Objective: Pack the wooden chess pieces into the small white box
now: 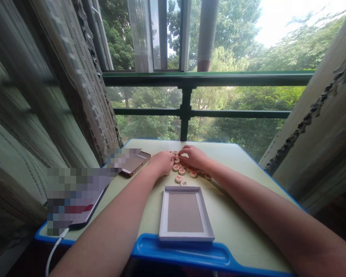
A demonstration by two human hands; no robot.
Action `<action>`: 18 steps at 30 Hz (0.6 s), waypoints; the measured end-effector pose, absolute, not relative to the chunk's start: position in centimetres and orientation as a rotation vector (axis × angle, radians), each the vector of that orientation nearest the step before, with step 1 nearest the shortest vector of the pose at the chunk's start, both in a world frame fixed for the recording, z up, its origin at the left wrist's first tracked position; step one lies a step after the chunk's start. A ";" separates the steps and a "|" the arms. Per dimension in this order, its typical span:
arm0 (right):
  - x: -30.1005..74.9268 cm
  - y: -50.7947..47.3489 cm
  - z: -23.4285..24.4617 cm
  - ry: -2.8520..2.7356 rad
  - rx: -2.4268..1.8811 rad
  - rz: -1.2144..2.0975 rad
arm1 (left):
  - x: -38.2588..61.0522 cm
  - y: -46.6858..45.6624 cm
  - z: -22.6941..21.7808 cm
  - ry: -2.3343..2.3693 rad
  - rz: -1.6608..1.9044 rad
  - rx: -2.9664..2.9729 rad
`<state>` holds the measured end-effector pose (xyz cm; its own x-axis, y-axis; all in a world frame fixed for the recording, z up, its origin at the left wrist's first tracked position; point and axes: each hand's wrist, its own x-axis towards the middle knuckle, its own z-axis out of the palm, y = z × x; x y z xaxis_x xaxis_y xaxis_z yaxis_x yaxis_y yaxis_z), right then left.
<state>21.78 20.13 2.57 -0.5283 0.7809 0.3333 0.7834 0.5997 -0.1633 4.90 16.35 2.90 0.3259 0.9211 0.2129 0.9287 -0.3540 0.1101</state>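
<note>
Round wooden Chinese chess pieces [181, 171] with red or dark characters lie loosely grouped on a pale table [233, 207]. My left hand [161, 162] is at the left side of the group, its fingers curled in at the pieces; whatever they hold is hidden. From the right, my right hand [194, 156] reaches over the far pieces, thumb and index finger apart with a gap between them. Its fingertips come close to those of my left hand. Nearer to me stands a shallow white box tray [165, 215] with a brown inside, just in front of the pieces.
A second shallow box part [135, 165] lies at the left. Beside it is a partly blurred flat device [95, 200] with a white cable [53, 250]. The table has a blue rim [259, 269]. Curtains hang on both sides, and a green railing [230, 79] crosses the window behind.
</note>
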 end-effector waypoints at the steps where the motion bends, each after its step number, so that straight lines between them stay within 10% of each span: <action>1: 21.8 20.2 2.6 -2.454 -1.268 -0.010 | 4.9 16.4 2.9 -1.769 -0.364 -2.530; 18: 23.7 22.3 2.0 -2.152 -1.643 0.060 | 5.1 16.2 3.2 -1.815 -0.329 -2.530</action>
<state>23.65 22.33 1.99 -0.2054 0.9289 0.3082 0.9102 0.2970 -0.2885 5.08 16.23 3.18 0.3059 0.9356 0.1762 0.9379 -0.3280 0.1132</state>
